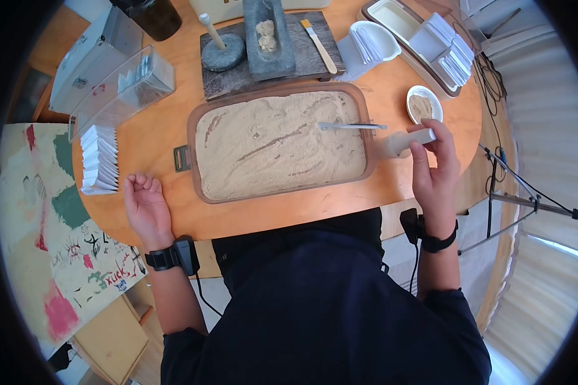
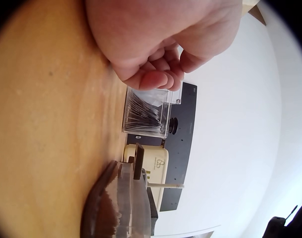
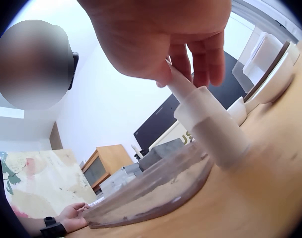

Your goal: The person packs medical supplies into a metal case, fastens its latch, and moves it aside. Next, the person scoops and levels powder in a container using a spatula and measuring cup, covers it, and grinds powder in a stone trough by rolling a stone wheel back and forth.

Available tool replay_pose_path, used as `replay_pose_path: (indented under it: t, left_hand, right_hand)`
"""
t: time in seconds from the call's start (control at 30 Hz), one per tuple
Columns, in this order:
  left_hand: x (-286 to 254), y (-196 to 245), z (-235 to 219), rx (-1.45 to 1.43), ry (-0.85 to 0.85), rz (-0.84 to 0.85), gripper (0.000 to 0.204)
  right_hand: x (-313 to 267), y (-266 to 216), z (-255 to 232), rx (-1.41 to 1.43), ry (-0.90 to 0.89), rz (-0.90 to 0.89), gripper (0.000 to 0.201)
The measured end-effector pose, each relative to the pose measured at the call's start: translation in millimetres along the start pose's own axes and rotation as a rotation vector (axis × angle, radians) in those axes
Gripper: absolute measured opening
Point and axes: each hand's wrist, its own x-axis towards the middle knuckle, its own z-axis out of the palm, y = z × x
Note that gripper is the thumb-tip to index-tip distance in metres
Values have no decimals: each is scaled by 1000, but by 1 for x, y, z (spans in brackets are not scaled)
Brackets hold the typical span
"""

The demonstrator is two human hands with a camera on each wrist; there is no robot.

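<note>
My right hand (image 1: 438, 170) pinches a white rod (image 3: 181, 85) between thumb and fingers, at the tray's right. The rod's lower end is inside a small translucent cup (image 3: 218, 130) that stands on the table and looks filled with pale beige material. Palm up, my left hand (image 1: 149, 208) rests on the table at the tray's left, its fingers loosely curled around nothing. Between the hands sits a brownish plastic tray (image 1: 370, 157) of smoothed beige powder (image 1: 279, 144), marked by a few darker grooves. Slim metal tweezers (image 1: 353, 126) lie across its right rim.
Behind the tray, a dark board (image 1: 250, 82) carries a stone trough (image 1: 273, 61), a round stone with a handle (image 1: 223, 56) and a brush (image 1: 319, 46). A small powder bowl (image 1: 424, 102) is at right. Pleated paper (image 1: 99, 160) and a clear box (image 1: 122, 93) stand at left.
</note>
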Motion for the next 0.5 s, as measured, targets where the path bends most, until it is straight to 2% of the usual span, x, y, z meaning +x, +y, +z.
replay_pose_path:
  t: [0.07,0.17,0.23,0.27,0.3,0.4,0.5]
  left_hand:
    - [0,-1,3,16,7,4,17]
    - [-5,0,-2,45,49,5,16]
    - [1,0,2,39,53,25,16]
    - [-1,0,5,42,58,20,16]
    - [-3,-1,6,47,68,12,16]
    - [-3,-1,7,25,68,14,16]
    - [-4,-2,7,21,64,19,16]
  right_hand:
    - [1,1,0,-16,-36,20,29]
    - [-1,4,2,22,77,-32,29]
    - [0,6,4,2,-3,11,30]
    - [2,8,-1,-124,-15,-98,30]
    - [4,6,-1,-122,-6,-115,30]
    - [2,4,2,-27,-20,23,30]
    - [-1,4,0,7,36,-10,30]
